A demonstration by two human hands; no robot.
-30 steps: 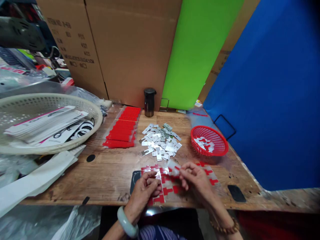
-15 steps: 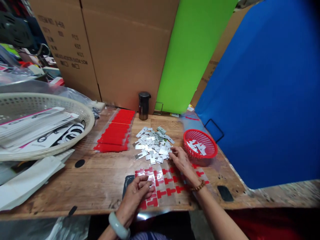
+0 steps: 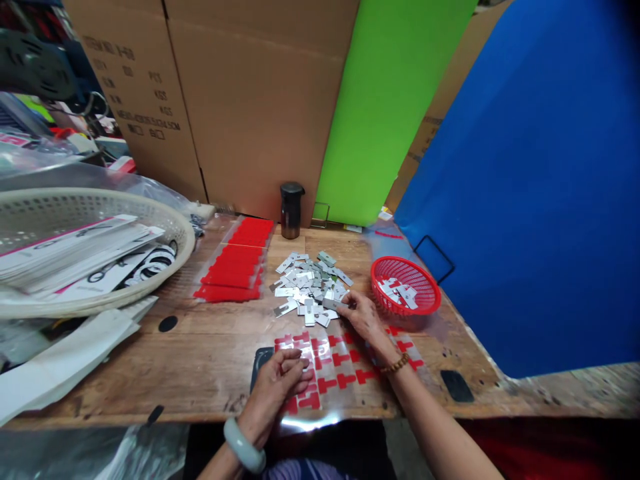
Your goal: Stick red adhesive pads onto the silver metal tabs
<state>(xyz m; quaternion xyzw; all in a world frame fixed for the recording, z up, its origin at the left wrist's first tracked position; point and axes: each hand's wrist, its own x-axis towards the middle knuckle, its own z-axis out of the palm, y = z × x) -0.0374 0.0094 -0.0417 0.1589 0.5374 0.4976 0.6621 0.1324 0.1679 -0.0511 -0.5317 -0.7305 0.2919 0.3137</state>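
My right hand [image 3: 364, 319] pinches a small flat metal plate [image 3: 334, 305] between thumb and fingertips at the near right edge of a loose pile of metal plates [image 3: 311, 280]. Several plates in the pile have a slot or a hole. My left hand [image 3: 280, 379] hovers over or rests on the left part of a clear sheet with red T-shaped pieces [image 3: 327, 385]. Its fingers are loosely bent with the thumb apart, and I see nothing held in them. My right forearm covers part of the sheet. A red plastic basket [image 3: 430, 303] with metal plates inside stands right of my right hand.
Overlapping red strips in clear film [image 3: 233, 263] lie left of the pile. A dark lidded jug [image 3: 291, 210] stands behind it. At the far left sits a cream basket [image 3: 183, 250] of printed cards. Cardboard [image 3: 250, 100], green and blue panels [image 3: 525, 200] wall in the table.
My right fingers now lift a metal plate slightly at the pile's edge, where before they were reaching onto it. My left hand holds nearly the same pose. The view has shifted slightly.
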